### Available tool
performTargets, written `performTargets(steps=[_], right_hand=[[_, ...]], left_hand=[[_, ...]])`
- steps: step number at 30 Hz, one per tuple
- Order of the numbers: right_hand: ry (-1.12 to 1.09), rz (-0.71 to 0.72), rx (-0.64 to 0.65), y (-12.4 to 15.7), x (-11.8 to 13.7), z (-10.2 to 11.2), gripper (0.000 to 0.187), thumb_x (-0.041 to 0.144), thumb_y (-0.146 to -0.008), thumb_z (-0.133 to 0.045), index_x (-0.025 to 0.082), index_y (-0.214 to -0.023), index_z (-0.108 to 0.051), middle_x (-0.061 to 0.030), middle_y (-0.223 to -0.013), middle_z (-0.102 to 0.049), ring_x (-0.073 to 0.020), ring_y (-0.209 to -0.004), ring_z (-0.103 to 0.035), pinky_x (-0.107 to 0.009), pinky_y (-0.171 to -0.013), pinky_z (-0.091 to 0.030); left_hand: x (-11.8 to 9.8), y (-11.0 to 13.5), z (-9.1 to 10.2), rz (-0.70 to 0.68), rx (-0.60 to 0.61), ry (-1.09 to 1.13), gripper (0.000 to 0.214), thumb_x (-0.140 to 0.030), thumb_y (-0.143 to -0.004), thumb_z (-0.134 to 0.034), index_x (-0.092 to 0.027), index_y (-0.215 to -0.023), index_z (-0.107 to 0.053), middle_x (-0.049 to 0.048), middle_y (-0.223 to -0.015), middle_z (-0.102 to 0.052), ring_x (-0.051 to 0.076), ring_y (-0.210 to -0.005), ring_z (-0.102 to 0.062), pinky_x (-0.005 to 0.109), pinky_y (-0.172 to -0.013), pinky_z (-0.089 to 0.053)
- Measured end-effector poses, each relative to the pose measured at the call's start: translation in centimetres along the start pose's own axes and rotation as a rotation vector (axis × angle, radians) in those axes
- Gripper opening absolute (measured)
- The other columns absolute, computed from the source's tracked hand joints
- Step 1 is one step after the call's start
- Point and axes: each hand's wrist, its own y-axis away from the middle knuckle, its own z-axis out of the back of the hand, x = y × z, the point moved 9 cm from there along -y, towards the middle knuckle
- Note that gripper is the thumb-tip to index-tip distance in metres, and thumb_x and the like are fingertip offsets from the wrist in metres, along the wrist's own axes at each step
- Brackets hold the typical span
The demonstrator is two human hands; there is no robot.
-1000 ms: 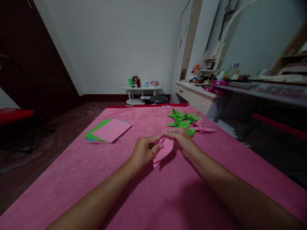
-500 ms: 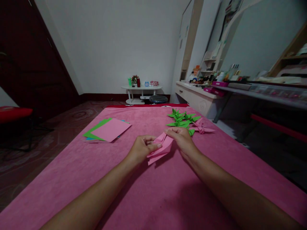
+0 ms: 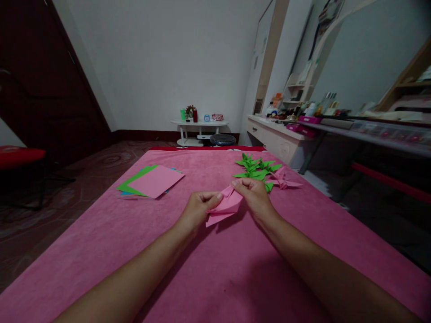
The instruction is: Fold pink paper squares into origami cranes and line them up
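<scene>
Between my two hands is a partly folded sheet of pink origami paper (image 3: 226, 209), held just above the pink cloth. My left hand (image 3: 199, 207) pinches its left side, thumb on top. At the upper right corner, my right hand (image 3: 253, 193) grips the paper between thumb and fingers. Just beyond the right hand lie several green folded paper cranes (image 3: 253, 168), and a pink paper crane (image 3: 284, 179) rests at their right. Off to the left is a fanned stack of square paper (image 3: 156, 180), pink on top with green and blue beneath.
A pink cloth (image 3: 111, 251) covers the surface under my hands. Beyond its far edge stands a small white table (image 3: 198, 123) with a cup, flowers and a bottle. Along the right runs a white dresser (image 3: 279, 137) crowded with small items. A red-seated chair (image 3: 20, 154) is at the left.
My left thumb has shifted up along the folded pink paper, and the paper's lower flap has risen slightly. The right hand keeps its grip almost in place.
</scene>
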Motion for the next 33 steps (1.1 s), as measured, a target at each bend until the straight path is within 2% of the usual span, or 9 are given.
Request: performTargets(steps=[4,9,14,18,25,30,33], right_hand=[[-0.064,-0.06,0.034,0.2,-0.2,-0.4,0.028,0.037,-0.069,-0.063,0.016,-0.054,-0.054,0.0024,-0.052,-0.046,-0.0089,-0.048,-0.037,-0.024,-0.047,-0.026],[-0.124,-0.101,0.07,0.5,-0.1,-0.8,0.026,0.037,-0.063,-0.069,0.016,-0.058,-0.056,0.0031,-0.053,-0.046,-0.0085,-0.047,-0.038,-0.023,-0.046,-0.026],[-0.161,-0.161,0.079,0.6,-0.6,-0.9,0.027,0.038,-0.068,-0.064,0.016,-0.057,-0.054,0.002,-0.052,-0.048,-0.0089,-0.047,-0.039,-0.023,-0.045,-0.027],[-0.189,-0.183,0.112,0.7,-0.6,-1.3,0.017,0.029,-0.062,-0.065,0.016,-0.058,-0.054,0.002,-0.053,-0.05,-0.0095,-0.048,-0.042,-0.023,-0.046,-0.029],[-0.15,-0.119,0.099,0.6,-0.5,-1.4,0.011,0.024,-0.061,-0.063,0.014,-0.061,-0.058,0.0027,-0.055,-0.051,-0.0089,-0.05,-0.042,-0.021,-0.048,-0.032],[-0.119,-0.126,0.116,0.5,-0.8,-1.5,0.01,0.022,-0.06,-0.062,0.014,-0.058,-0.057,0.0034,-0.053,-0.049,-0.0085,-0.049,-0.041,-0.021,-0.046,-0.03],[-0.099,-0.128,0.161,0.6,-0.5,-1.8,0.01,0.022,-0.06,-0.061,0.014,-0.057,-0.056,0.0041,-0.052,-0.047,-0.0077,-0.046,-0.039,-0.021,-0.045,-0.029]], left_hand=[[-1.0,0.2,0.3,-0.1,-0.053,-0.178,0.037,-0.044,-0.066,-0.068,-0.009,-0.077,-0.072,0.0009,-0.052,-0.056,0.007,-0.044,-0.04,0.02,-0.043,-0.027],[-1.4,0.2,0.2,-0.151,-0.048,-0.232,0.032,-0.041,-0.069,-0.066,-0.009,-0.07,-0.07,0.0003,-0.052,-0.055,0.007,-0.046,-0.042,0.02,-0.045,-0.027],[-0.8,0.2,0.4,-0.082,-0.063,-0.095,0.034,-0.041,-0.068,-0.067,-0.009,-0.08,-0.071,0.0014,-0.054,-0.059,0.007,-0.043,-0.042,0.02,-0.044,-0.027],[-0.5,0.1,0.4,-0.052,-0.062,0.027,0.037,-0.04,-0.065,-0.071,-0.009,-0.084,-0.071,0.004,-0.058,-0.062,0.01,-0.047,-0.049,0.021,-0.047,-0.032],[0.3,0.0,0.3,-0.027,-0.064,0.088,0.035,-0.039,-0.065,-0.071,-0.01,-0.085,-0.071,0.0059,-0.063,-0.065,0.011,-0.052,-0.054,0.021,-0.05,-0.036],[0.8,0.0,0.3,0.005,-0.045,0.126,0.032,-0.04,-0.066,-0.07,-0.01,-0.076,-0.07,0.0061,-0.062,-0.064,0.011,-0.051,-0.054,0.022,-0.05,-0.037],[1.0,0.1,0.5,0.024,-0.074,0.17,0.036,-0.045,-0.064,-0.07,-0.009,-0.068,-0.068,0.0069,-0.06,-0.063,0.012,-0.05,-0.054,0.024,-0.052,-0.039]])
